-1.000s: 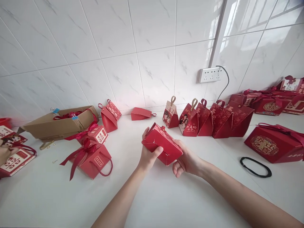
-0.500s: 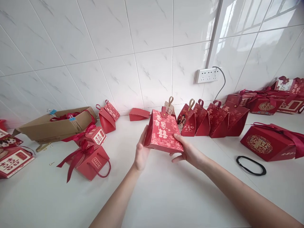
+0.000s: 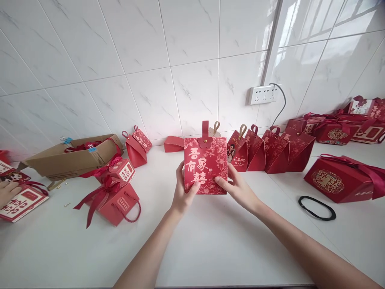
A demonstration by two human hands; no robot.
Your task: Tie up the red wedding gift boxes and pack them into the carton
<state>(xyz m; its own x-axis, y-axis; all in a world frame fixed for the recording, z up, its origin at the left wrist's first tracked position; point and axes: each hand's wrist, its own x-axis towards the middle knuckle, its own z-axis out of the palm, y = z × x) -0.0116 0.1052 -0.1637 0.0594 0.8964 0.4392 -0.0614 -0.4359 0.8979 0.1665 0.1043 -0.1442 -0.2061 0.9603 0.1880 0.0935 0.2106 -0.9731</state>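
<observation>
Between my two hands is a red gift box [image 3: 207, 162] with gold characters, a flower pattern and a strap on top, its front turned squarely to me. My left hand [image 3: 184, 190] grips its lower left edge, thumb on the front. On the lower right edge my right hand [image 3: 236, 186] holds it the same way, with its thumb pressed to the front. The fingers behind the box are hidden. Just right of it stands a gift box with a couple printed on it [image 3: 237, 150], beside several red boxes with loop handles [image 3: 275, 150].
A cardboard box [image 3: 75, 158] and ribboned boxes [image 3: 112, 200] are on the left. Another person's hand [image 3: 8, 192] touches a box at the far left edge. On the right lie a black band [image 3: 317, 208] and a large ribboned box [image 3: 343, 178]. A power socket [image 3: 264, 95] is on the wall.
The held box has turned from a tilted angle to face me, its strap now upright. My right thumb rests lower on its front. Another person's hand has come in at the far left.
</observation>
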